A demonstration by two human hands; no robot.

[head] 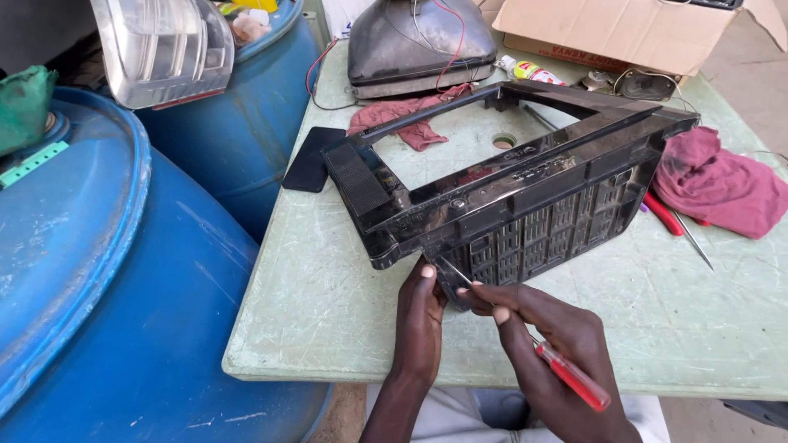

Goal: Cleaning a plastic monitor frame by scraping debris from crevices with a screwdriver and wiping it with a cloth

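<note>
A black plastic television front frame [509,184] lies tilted on a pale green table [328,303], its grilled lower panel facing me. My right hand [550,344] grips a red-handled screwdriver [570,376], whose thin metal tip touches the frame's near lower corner. My left hand [420,324] rests on the table with its fingers pressed against that same corner, steadying the frame.
Large blue plastic barrels [123,271] stand left of the table. A picture tube [419,41], a cardboard box [624,29] and dark red rags [718,180] sit behind and right of the frame. Another red-handled tool [666,217] and a flat black piece [312,160] lie nearby.
</note>
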